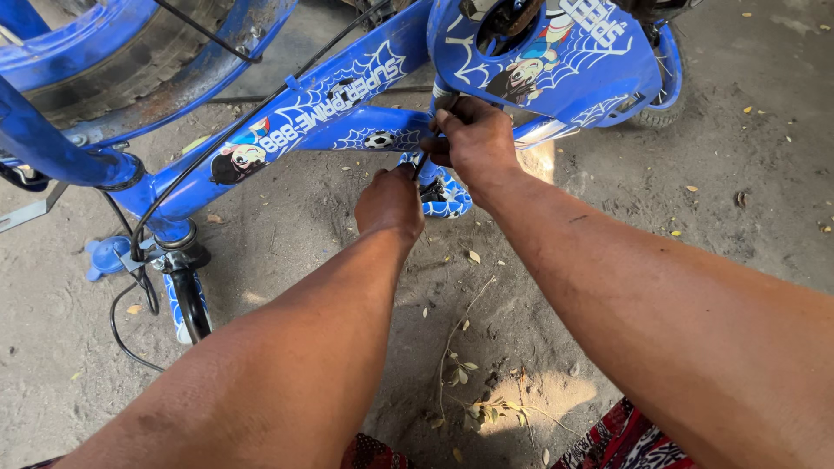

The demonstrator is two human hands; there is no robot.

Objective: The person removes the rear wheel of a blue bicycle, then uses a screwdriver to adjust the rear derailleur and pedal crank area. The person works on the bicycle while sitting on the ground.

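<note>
Forearms stretch out below me — my left hand and right hand close together, both clamped on a small dark part under the blue bicycle frame, above the dirt floor.

Dusty grey ground carries the upturned blue bicycle; dry leaves and a twig lie scattered lower centre.

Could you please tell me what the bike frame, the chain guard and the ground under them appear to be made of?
The bike frame looks like metal tubing with glossy blue paint and stickers; it shines along its rounded tubes. The chain guard seems to be a thin moulded sheet, probably plastic, though painted metal is possible. The ground looks like dry packed dirt, dusty and littered with small leaves.
</note>
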